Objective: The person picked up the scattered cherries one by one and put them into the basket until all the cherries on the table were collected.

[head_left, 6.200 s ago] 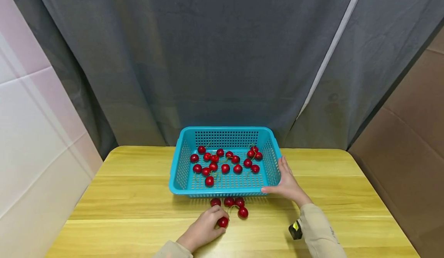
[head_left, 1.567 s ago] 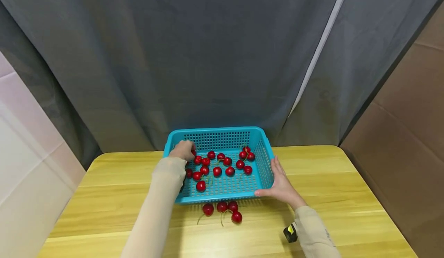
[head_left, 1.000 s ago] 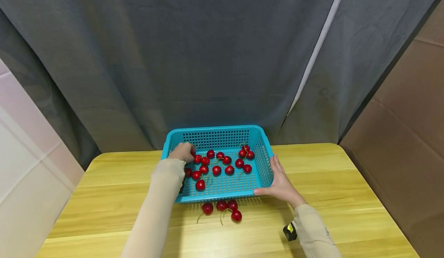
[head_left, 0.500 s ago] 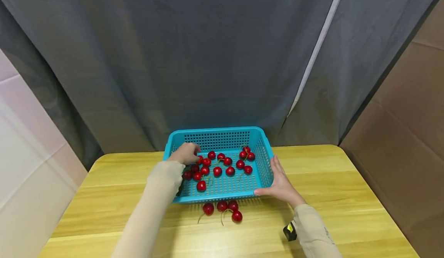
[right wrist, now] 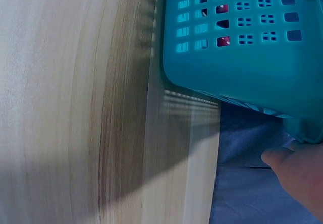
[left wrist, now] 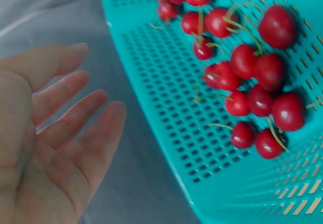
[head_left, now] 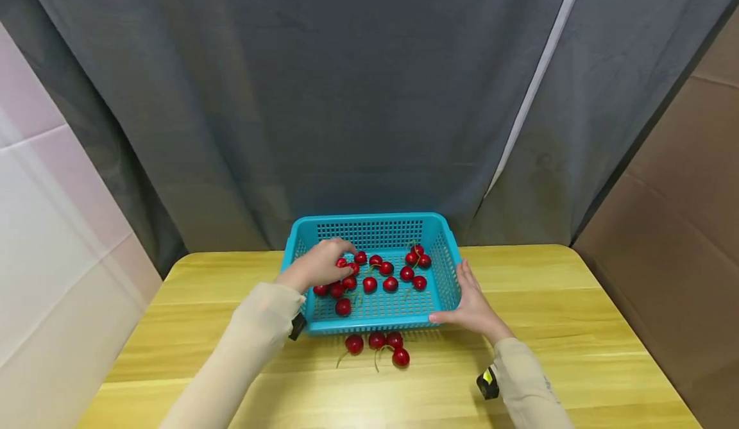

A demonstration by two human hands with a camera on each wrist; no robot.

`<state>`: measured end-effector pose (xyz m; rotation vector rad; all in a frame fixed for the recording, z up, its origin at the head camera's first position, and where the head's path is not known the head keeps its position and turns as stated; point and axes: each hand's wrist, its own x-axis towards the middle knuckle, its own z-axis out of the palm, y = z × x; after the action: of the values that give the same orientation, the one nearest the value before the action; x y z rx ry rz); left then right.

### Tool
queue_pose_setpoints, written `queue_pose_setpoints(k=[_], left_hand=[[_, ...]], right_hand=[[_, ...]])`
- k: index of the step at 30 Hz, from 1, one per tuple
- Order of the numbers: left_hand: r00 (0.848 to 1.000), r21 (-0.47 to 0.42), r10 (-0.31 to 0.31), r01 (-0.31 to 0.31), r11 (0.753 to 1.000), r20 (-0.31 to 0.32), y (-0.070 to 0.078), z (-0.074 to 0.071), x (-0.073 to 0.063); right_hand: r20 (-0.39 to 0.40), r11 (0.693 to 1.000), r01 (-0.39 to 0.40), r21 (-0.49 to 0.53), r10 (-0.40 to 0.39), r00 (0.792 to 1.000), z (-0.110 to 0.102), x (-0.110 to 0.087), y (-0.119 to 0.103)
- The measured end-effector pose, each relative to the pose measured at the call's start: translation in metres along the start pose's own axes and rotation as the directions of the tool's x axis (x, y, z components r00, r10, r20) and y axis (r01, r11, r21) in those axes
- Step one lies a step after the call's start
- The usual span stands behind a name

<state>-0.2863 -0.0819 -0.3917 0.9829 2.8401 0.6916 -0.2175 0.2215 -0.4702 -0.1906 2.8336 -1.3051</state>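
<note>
My left hand (head_left: pixel 316 265) hovers over the left part of a blue plastic basket (head_left: pixel 372 328), its fingers loosely bent. In the left wrist view that hand (left wrist: pixel 50 176) holds nothing and its fingers are apart. Red cherries (head_left: pixel 390 284) with green stems lie scattered on the basket floor, some partly hidden by the hand. My right hand (head_left: pixel 476 305) rests against the basket's front right corner, straight fingers along the right side and thumb on the front rim. Several dark red cherries (head_left: pixel 401 357) lie on the table just in front of the basket.
The basket stands on a yellow wood-grain table (head_left: pixel 577 339), near its back edge. Behind hangs a grey curtain (head_left: pixel 358 95). A pale panel (head_left: pixel 58 224) stands at the left and a brown panel (head_left: pixel 681 224) at the right. Each wrist carries a small black device (head_left: pixel 487 384).
My left hand took a cherry from the table into the basket's left side and let go of it. It has since lifted slightly rightward. My right hand has stayed at the corner.
</note>
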Motion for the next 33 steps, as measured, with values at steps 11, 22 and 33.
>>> queue_pose_setpoints(k=[11, 22, 33], left_hand=[[0.977, 0.043, 0.198, -0.195, 0.98, -0.08, 0.039, -0.003, -0.027], [0.941, 0.095, 0.333, -0.327, 0.94, -0.056, 0.059, 0.021, -0.049], [0.94, 0.031, 0.342, -0.342, 0.939, 0.009, 0.061, 0.06, -0.069]], right_hand=[[-0.008, 1.0, 0.0, -0.015, 0.0, 1.0, -0.002, 0.004, 0.0], [-0.002, 1.0, -0.004, -0.001, 0.004, 1.0, -0.001, 0.007, 0.003], [-0.007, 1.0, 0.004, -0.006, -0.004, 1.0, -0.002, 0.007, 0.002]])
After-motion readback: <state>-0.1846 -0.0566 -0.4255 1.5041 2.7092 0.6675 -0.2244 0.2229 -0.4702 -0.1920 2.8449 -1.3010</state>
